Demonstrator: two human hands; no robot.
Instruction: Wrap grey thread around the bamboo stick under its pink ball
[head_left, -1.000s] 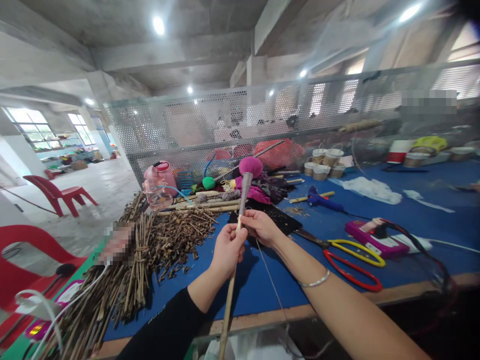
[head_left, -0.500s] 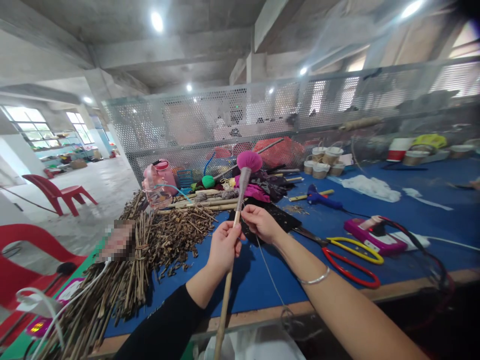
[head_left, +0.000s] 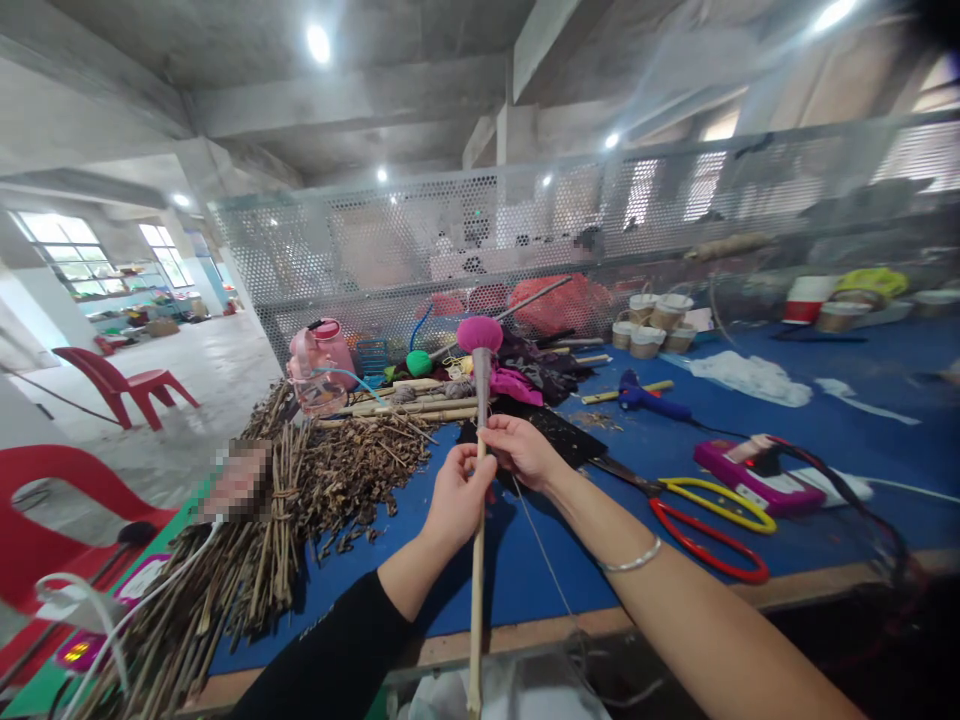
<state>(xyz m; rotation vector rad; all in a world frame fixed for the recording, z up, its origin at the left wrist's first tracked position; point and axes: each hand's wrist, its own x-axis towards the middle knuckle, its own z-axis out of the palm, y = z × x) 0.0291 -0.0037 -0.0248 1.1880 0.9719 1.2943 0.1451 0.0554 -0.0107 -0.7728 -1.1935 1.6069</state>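
Note:
A wooden stick (head_left: 477, 590) stands nearly upright in front of me, topped by a round magenta head (head_left: 480, 335). Below that head, a grey thread wrapping (head_left: 482, 385) covers the stick's upper part. My left hand (head_left: 456, 497) is closed round the bare wood just under the wrapping. Against the lower end of the wrapping, my right hand (head_left: 523, 452) pinches with thumb and forefinger. A thin grey thread (head_left: 546, 555) runs from these fingers down past the table edge to a loose tangle. The thread between the fingertips themselves is too small to see clearly.
Bundled dry twigs (head_left: 281, 545) and brown plant bits (head_left: 367, 470) cover the left side. Large scissors (head_left: 712, 510) with yellow and red handles lie right, near a blue glue gun (head_left: 649, 400) and a purple power strip (head_left: 757, 480). Paper cups (head_left: 649, 335) stand behind.
The stick has swung more upright, its magenta head shifting left and slightly down while its lower end moved right. My right fingers have shifted slightly and remain at the wrapping's lower end.

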